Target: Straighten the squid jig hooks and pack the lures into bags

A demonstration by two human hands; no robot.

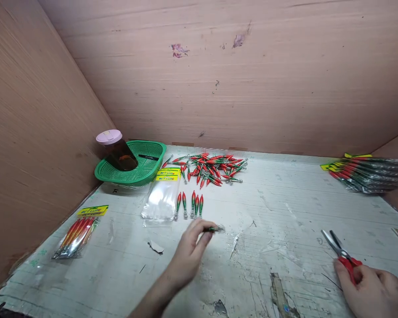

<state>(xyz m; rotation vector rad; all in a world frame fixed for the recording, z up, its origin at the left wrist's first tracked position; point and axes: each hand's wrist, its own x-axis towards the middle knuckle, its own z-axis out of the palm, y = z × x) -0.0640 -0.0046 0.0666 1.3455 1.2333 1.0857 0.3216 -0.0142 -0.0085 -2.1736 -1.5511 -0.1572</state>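
Lures [74,234] in a clear bag lie at the left. Next comes a green basket [135,180] with a cup [121,154] (its lid is pink) and a black pen [148,157] in it. Clear empty bags [161,198] lie just beside it. Then five lures [197,204] sit in a row, with a big pile [214,168] behind them. The left hand [189,247] pinches one small lure [213,229], thumb and finger closed on it. Far right, the full bags [358,174] lie behind the scissors [345,258]. The right hand [373,287] has its fingers around the red handles (the blades are a bit apart).
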